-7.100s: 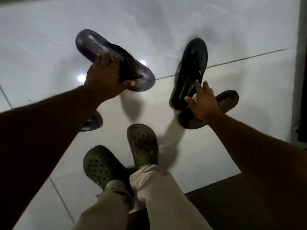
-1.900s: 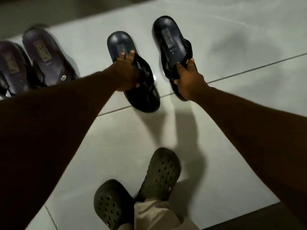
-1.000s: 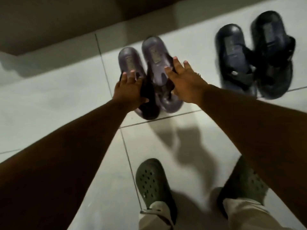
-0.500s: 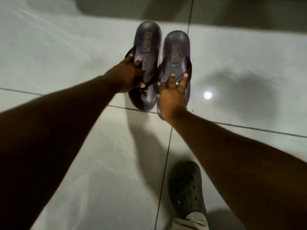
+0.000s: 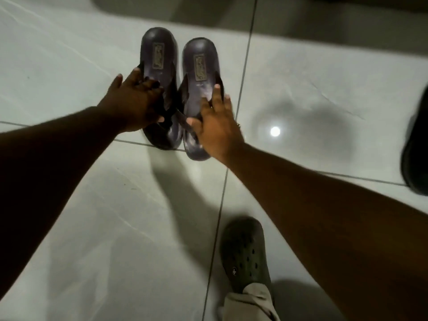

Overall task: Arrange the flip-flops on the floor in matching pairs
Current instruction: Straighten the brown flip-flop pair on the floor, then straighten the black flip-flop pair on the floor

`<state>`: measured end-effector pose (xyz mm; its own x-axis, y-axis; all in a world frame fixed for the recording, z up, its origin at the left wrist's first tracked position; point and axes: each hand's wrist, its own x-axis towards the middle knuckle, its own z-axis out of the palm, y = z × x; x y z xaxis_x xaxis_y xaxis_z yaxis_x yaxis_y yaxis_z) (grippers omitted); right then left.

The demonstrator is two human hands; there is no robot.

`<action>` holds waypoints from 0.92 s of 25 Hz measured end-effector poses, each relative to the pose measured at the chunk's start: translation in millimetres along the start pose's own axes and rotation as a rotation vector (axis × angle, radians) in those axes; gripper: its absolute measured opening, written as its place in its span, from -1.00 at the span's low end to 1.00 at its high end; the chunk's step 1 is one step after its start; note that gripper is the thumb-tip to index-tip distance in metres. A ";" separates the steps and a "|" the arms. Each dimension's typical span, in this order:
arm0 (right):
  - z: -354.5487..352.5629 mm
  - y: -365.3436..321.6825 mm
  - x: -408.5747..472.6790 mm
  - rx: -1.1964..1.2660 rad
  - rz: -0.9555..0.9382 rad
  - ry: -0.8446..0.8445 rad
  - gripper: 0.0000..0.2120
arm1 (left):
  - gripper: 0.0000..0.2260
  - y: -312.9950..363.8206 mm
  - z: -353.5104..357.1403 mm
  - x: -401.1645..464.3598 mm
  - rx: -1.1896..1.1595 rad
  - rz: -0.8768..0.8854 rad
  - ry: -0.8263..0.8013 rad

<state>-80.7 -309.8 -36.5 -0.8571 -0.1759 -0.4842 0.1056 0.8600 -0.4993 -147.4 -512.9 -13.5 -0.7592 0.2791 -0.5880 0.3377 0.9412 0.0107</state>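
Observation:
Two dark purple flip-flops lie side by side on the pale tiled floor, toes pointing away from me: the left purple flip-flop (image 5: 159, 59) and the right purple flip-flop (image 5: 199, 66), each with a gold label on its footbed. My left hand (image 5: 136, 103) grips the strap of the left one, fingers curled over it. My right hand (image 5: 217, 126) rests flat on the strap and heel of the right one, fingers spread. At the right edge, part of a black flip-flop (image 5: 416, 144) shows.
My foot in a green clog (image 5: 243, 256) stands on the tiles at the lower middle, with a beige trouser leg (image 5: 252, 306) above it. A dark wall base (image 5: 324, 22) runs along the top. A lamp's reflection (image 5: 275, 131) glares on the floor.
The purple pair has come down onto the floor, a little closer to me. My right hand has loosened from a grip to a flat, spread touch. The black flip-flop has come into view at right.

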 end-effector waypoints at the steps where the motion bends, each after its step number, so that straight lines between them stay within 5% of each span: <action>1: -14.1 17.1 -10.7 0.009 0.034 0.054 -0.35 | -0.30 11.3 -1.6 -10.4 -0.009 -0.037 0.045; 7: -123.4 245.6 -151.1 -0.166 0.431 0.253 -0.33 | -0.11 242.1 -13.2 -18.9 -0.102 0.283 0.041; 11: -210.2 414.1 -221.1 -0.220 0.654 0.258 -0.35 | -0.24 452.2 -28.1 24.6 -0.195 0.384 0.136; 16: -214.9 510.2 -218.3 -0.108 0.505 -0.004 -0.43 | -0.34 591.5 -28.0 88.9 -0.042 0.375 0.018; 23: -223.2 587.4 -246.7 -0.014 0.401 0.171 -0.46 | -0.54 712.2 -17.4 115.5 -0.109 0.266 0.013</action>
<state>80.2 345.6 -50.0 -0.8207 0.2544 -0.5117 0.4417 0.8505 -0.2855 -4.3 193.0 -59.7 -0.6595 0.5207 -0.5422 0.4647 0.8493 0.2504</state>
